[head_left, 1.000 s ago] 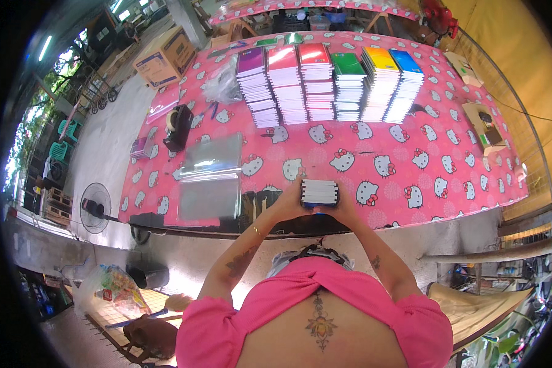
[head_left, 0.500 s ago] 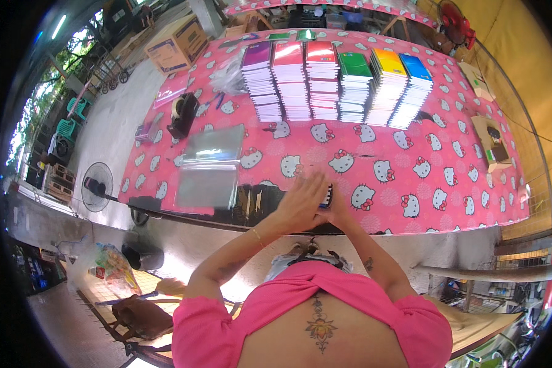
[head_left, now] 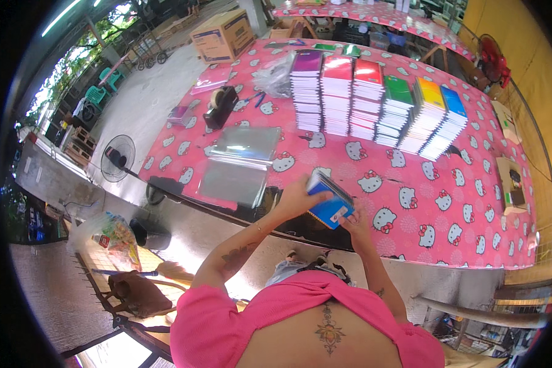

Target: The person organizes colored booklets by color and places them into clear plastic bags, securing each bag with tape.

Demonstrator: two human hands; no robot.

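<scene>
Several blue spiral notebooks [head_left: 329, 213] are held together above the near edge of the table, tilted. Their blue cover faces up, with a small white patch low on it. My left hand [head_left: 295, 200] is closed on their left side, its thumb across the cover. At the lower right corner the fingers of my right hand [head_left: 357, 223] grip them too. To the left of my hands lie clear plastic sleeves [head_left: 233, 183] in two overlapping piles. Beyond stand tall stacks of spiral notebooks [head_left: 337, 92] with purple, red, green, yellow and blue covers.
A black tape dispenser [head_left: 221, 107] stands left on the pink patterned table cover [head_left: 313, 161], near a crumpled plastic bag [head_left: 273, 76]. Open cardboard pieces [head_left: 511, 185] lie at the right edge. A carton [head_left: 223, 35] sits beyond the far left corner, and a fan [head_left: 118, 158] stands off the left side.
The notebooks, mostly hidden by my hands before, are now lifted and tilted so the blue cover shows. My hands have moved apart onto opposite sides of them. The whole view has shifted and turned.
</scene>
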